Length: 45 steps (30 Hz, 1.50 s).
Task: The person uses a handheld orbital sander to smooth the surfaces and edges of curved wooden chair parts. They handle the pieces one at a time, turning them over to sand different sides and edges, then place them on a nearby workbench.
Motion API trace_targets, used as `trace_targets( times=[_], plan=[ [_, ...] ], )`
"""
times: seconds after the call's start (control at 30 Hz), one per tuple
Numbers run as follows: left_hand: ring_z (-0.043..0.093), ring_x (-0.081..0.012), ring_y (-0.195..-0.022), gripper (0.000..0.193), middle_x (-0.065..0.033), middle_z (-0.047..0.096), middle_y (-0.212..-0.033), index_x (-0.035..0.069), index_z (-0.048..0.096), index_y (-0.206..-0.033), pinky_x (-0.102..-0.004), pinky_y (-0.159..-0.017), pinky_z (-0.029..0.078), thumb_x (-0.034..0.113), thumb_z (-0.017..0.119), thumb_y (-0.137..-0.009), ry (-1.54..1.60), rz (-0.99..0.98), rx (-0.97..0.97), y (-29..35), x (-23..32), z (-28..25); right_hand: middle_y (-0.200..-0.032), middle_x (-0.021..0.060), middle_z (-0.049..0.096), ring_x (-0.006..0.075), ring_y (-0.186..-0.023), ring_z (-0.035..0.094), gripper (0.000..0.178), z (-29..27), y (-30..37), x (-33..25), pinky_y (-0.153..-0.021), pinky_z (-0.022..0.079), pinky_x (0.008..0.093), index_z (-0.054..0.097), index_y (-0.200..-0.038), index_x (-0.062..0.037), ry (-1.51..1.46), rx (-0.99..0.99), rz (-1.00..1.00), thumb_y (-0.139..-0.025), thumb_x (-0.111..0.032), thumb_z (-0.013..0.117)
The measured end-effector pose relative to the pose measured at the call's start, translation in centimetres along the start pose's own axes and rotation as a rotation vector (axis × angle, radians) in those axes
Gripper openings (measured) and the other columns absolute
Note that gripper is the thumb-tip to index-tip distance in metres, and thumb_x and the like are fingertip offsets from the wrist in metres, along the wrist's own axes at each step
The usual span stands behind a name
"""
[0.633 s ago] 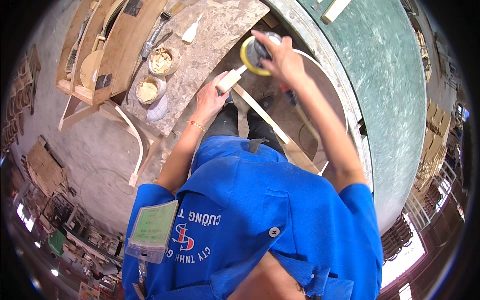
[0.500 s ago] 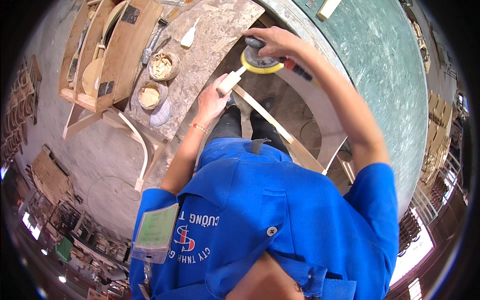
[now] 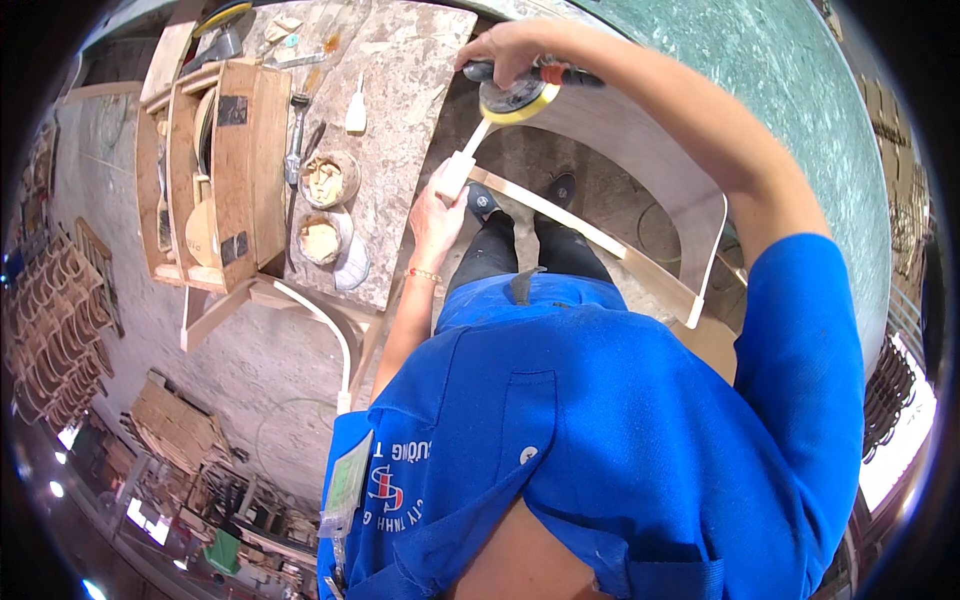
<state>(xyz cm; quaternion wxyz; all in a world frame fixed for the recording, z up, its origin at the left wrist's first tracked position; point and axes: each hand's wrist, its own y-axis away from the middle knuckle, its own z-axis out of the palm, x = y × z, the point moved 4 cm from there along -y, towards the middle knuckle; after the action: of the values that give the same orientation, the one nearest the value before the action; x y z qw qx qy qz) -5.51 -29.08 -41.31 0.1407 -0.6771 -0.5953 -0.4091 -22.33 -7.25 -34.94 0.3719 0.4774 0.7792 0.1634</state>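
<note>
My right hand (image 3: pixel 508 48) wraps over the top of a disc sander (image 3: pixel 516 97) with a dark body and a yellow-edged pad. The sander sits tilted at the upper end of a pale wooden strip (image 3: pixel 478 136), close against it; whether they touch is hard to tell. My left hand (image 3: pixel 437 218) grips the thick block-like joint (image 3: pixel 456 174) below that strip, fingers partly hidden behind the wood. From near this joint a long pale rail (image 3: pixel 560 208) runs down to the right, meeting a thin curved wooden piece (image 3: pixel 716 245) at a corner.
Left of me stands a stained worktable (image 3: pixel 405 75) with two tubs of pale filler or scraps (image 3: pixel 325 180), a white-handled scraper (image 3: pixel 356 112) and an air tool (image 3: pixel 296 140). A wooden tool caddy (image 3: pixel 262 170) adjoins it. A green-topped surface (image 3: pixel 760 90) lies to the right.
The view has shifted, bringing more of the caddy and table into sight. The sander now tilts more, its pad edge turned toward the strip. Both hands keep their hold.
</note>
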Motion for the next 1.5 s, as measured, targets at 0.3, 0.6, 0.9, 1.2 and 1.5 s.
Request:
trace_targets(
  times=[0.3,0.6,0.9,1.2,1.5],
  plan=[
    [0.066,-0.0331,-0.103,0.047,-0.0179,0.068,-0.109,0.005,0.059,-0.122,-0.0400,-0.085,0.050,0.024,0.074,-0.083,-0.014,-0.063,0.007,0.0,-1.1,0.4,-0.113,0.0182,0.050,0.0366,-0.103,0.056,0.078,10.7,9.1,-4.4,-0.086,0.054,0.0437,0.046,-0.139,-0.0398,-0.385,0.887,0.041,-0.072,-0.011,0.072],
    [0.069,-0.0248,-0.091,0.040,-0.0161,0.072,-0.099,-0.004,0.065,-0.112,-0.0359,-0.080,0.051,0.023,0.073,-0.084,0.043,0.004,0.028,-0.2,-2.8,1.0,-0.117,0.0133,0.055,0.0356,-0.106,0.054,0.078,12.6,9.4,-3.9,-0.082,0.057,0.0434,0.051,-0.136,-0.0369,-0.412,1.008,-0.009,-0.068,-0.008,0.075],
    [0.068,-0.0224,-0.095,0.041,-0.0160,0.071,-0.104,-0.004,0.064,-0.115,-0.0345,-0.083,0.051,0.020,0.074,-0.084,0.033,-0.112,-0.014,-0.2,-2.9,0.9,-0.116,0.0150,0.054,0.0350,-0.103,0.057,0.081,11.9,9.1,-3.8,-0.079,0.057,0.0418,0.047,-0.138,-0.0406,-0.427,0.956,0.048,-0.068,-0.013,0.077],
    [0.042,-0.0245,-0.131,0.058,-0.0065,0.042,-0.146,0.016,0.039,-0.147,-0.0481,-0.103,0.039,0.039,0.056,-0.096,0.596,-0.414,-0.431,-0.9,2.2,-2.3,-0.108,0.0252,0.049,0.0395,-0.093,0.060,0.085,11.7,12.3,-4.2,-0.072,0.058,0.0442,0.036,-0.142,-0.0482,-0.496,1.043,0.251,-0.073,-0.018,0.075],
    [0.056,-0.0183,-0.111,0.045,-0.0041,0.055,-0.130,0.020,0.051,-0.138,-0.0398,-0.076,0.054,0.042,0.053,-0.098,0.485,-0.373,-0.285,-2.9,1.4,0.4,-0.111,0.0192,0.049,0.0365,-0.098,0.061,0.074,25.6,36.9,-5.8,-0.086,0.053,0.0437,0.046,-0.140,-0.0408,-0.636,0.712,1.110,-0.076,-0.015,0.073]
  ],
)
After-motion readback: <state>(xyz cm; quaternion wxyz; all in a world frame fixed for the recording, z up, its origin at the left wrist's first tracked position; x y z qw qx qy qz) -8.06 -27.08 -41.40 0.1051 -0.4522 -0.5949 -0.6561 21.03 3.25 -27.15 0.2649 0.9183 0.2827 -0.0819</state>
